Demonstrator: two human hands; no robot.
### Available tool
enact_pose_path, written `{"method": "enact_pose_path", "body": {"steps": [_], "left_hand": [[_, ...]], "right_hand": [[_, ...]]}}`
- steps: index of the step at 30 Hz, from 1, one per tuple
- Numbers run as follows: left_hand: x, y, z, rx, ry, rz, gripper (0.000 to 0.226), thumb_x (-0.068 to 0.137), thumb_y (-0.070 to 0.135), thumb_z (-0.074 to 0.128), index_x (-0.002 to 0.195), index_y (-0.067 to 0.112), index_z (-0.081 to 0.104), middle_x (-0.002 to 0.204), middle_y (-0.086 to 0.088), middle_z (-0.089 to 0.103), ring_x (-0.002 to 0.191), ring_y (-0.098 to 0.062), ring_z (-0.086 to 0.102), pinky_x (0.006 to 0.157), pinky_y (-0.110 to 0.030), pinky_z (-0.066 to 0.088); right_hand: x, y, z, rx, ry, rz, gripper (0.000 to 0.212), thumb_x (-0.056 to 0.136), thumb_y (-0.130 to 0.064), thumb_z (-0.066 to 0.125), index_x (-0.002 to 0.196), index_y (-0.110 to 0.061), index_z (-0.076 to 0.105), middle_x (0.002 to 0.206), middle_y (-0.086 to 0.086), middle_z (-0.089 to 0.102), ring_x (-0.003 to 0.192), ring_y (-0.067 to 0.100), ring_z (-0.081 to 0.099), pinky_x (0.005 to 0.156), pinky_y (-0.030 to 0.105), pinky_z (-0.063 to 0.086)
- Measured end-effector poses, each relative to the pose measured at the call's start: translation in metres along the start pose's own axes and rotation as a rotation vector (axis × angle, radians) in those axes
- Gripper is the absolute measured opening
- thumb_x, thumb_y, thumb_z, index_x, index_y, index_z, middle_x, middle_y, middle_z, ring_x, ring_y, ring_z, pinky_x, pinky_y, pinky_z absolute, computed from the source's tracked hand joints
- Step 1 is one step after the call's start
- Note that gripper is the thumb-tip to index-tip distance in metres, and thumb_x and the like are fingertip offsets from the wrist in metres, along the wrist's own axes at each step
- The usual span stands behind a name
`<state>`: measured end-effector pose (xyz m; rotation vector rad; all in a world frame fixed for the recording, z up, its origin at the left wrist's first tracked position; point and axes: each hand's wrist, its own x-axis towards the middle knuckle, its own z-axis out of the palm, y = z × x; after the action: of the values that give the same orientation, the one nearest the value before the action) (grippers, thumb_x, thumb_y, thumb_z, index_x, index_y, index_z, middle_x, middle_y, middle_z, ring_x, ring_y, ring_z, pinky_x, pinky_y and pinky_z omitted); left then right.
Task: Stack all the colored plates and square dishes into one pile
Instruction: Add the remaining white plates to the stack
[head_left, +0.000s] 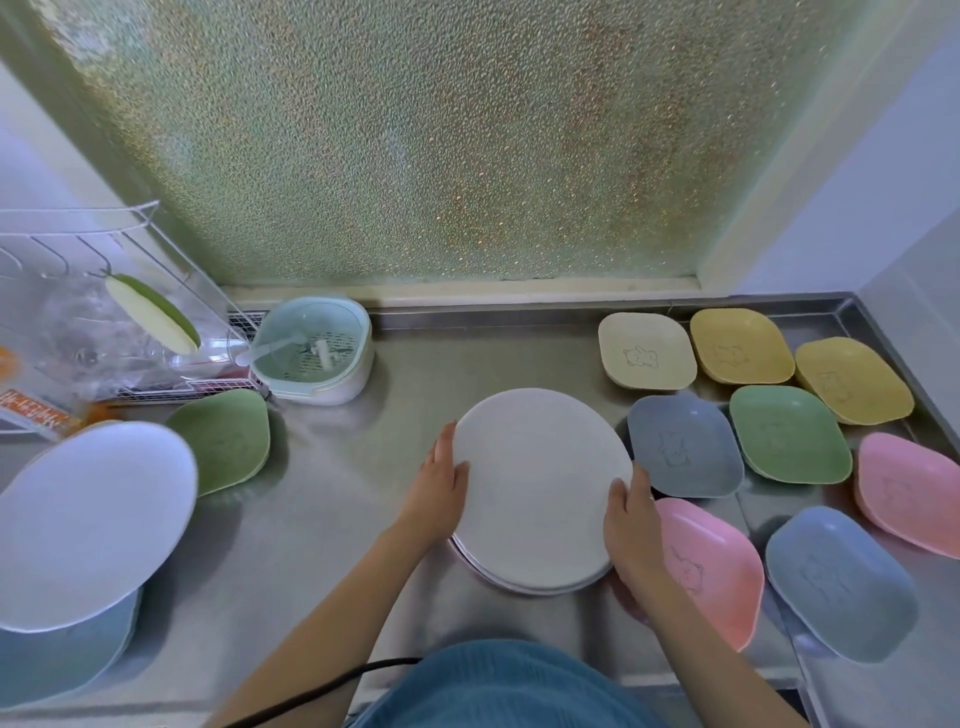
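Observation:
A pile of round plates with a beige plate (540, 483) on top sits mid-counter. My left hand (436, 491) holds its left rim, thumb on top. My right hand (631, 525) grips its right rim. Square dishes lie spread at the right: a cream one (645, 351), two yellow ones (740, 345) (853, 379), a green one (789, 434), two blue ones (684, 446) (839, 582) and two pink ones (709, 566) (909, 491). Another green square dish (223, 439) lies at the left. A white round plate (88, 525) rests on a blue plate (62, 660) at the far left.
The steel counter (332, 499) has a raised rim at the back and right. A mint strainer container (311, 353) and a wire dish rack (104, 322) with plastic bags stand at the back left. A frosted window rises behind. A black cable (332, 680) crosses near my body.

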<state>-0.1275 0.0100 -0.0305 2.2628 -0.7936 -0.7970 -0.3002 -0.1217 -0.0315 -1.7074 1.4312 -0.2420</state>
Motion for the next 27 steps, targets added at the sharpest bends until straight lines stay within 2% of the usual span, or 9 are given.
{"method": "enact_pose_path", "body": {"steps": [4, 8, 14, 18, 20, 22, 25, 27], "left_hand": [[-0.003, -0.006, -0.005, -0.047, 0.036, -0.037, 0.055, 0.099, 0.013, 0.035, 0.148, 0.009, 0.01, 0.152, -0.012, 0.028, 0.134, -0.032, 0.035, 0.106, -0.032, 0.028], [-0.008, -0.024, -0.024, -0.112, 0.075, -0.098, 0.055, 0.099, 0.013, 0.035, 0.148, 0.01, 0.01, 0.152, -0.015, 0.028, 0.136, -0.033, 0.033, 0.109, -0.034, 0.027], [-0.026, -0.067, -0.061, -0.168, 0.173, -0.208, 0.053, 0.099, 0.013, 0.036, 0.148, 0.015, 0.016, 0.14, -0.019, 0.04, 0.121, -0.033, 0.045, 0.094, -0.031, 0.035], [-0.047, -0.099, -0.089, -0.178, 0.236, -0.26, 0.054, 0.099, 0.015, 0.035, 0.148, 0.016, 0.014, 0.148, -0.015, 0.034, 0.129, -0.032, 0.041, 0.103, -0.038, 0.034], [-0.058, -0.114, -0.103, -0.162, 0.267, -0.261, 0.053, 0.098, 0.015, 0.035, 0.148, 0.016, 0.016, 0.149, -0.011, 0.035, 0.127, -0.032, 0.043, 0.101, -0.038, 0.036], [-0.068, -0.127, -0.116, -0.141, 0.291, -0.287, 0.053, 0.099, 0.017, 0.034, 0.148, 0.018, 0.015, 0.147, -0.01, 0.038, 0.127, -0.033, 0.044, 0.101, -0.038, 0.036], [-0.075, -0.146, -0.13, -0.121, 0.288, -0.299, 0.051, 0.099, 0.023, 0.031, 0.147, 0.024, 0.015, 0.144, -0.009, 0.042, 0.124, -0.03, 0.048, 0.103, -0.044, 0.038], [-0.078, -0.152, -0.134, -0.115, 0.272, -0.293, 0.05, 0.1, 0.025, 0.03, 0.147, 0.025, 0.014, 0.144, -0.007, 0.042, 0.124, -0.029, 0.048, 0.104, -0.046, 0.039]], "right_hand": [[0.004, -0.003, 0.008, -0.14, 0.033, -0.001, 0.04, 0.1, -0.024, 0.032, 0.139, -0.016, 0.03, 0.116, 0.014, 0.059, 0.097, 0.028, 0.056, 0.097, 0.043, 0.043], [-0.007, -0.023, 0.029, -0.037, -0.04, -0.052, 0.041, 0.101, -0.015, 0.03, 0.141, -0.009, 0.029, 0.135, 0.014, 0.048, 0.123, 0.031, 0.046, 0.102, 0.036, 0.034], [-0.025, -0.046, 0.076, -0.012, -0.109, -0.16, 0.036, 0.099, -0.01, 0.032, 0.135, -0.005, 0.036, 0.131, 0.017, 0.049, 0.119, 0.03, 0.047, 0.097, 0.034, 0.037], [-0.042, -0.066, 0.112, -0.021, -0.173, -0.217, 0.036, 0.098, -0.008, 0.033, 0.134, -0.004, 0.037, 0.132, 0.018, 0.048, 0.119, 0.032, 0.046, 0.094, 0.029, 0.034], [-0.053, -0.076, 0.128, -0.027, -0.218, -0.237, 0.037, 0.099, -0.009, 0.033, 0.135, -0.005, 0.036, 0.133, 0.017, 0.048, 0.121, 0.03, 0.046, 0.092, 0.027, 0.033], [-0.063, -0.082, 0.145, -0.036, -0.242, -0.255, 0.038, 0.099, -0.011, 0.032, 0.137, -0.007, 0.034, 0.135, 0.015, 0.047, 0.122, 0.03, 0.045, 0.097, 0.028, 0.033], [-0.075, -0.083, 0.166, -0.047, -0.241, -0.26, 0.04, 0.1, -0.015, 0.032, 0.139, -0.008, 0.031, 0.139, 0.013, 0.044, 0.126, 0.029, 0.044, 0.106, 0.038, 0.036], [-0.081, -0.082, 0.173, -0.043, -0.218, -0.26, 0.041, 0.1, -0.015, 0.031, 0.14, -0.009, 0.031, 0.14, 0.013, 0.043, 0.127, 0.029, 0.043, 0.107, 0.041, 0.036]]}}
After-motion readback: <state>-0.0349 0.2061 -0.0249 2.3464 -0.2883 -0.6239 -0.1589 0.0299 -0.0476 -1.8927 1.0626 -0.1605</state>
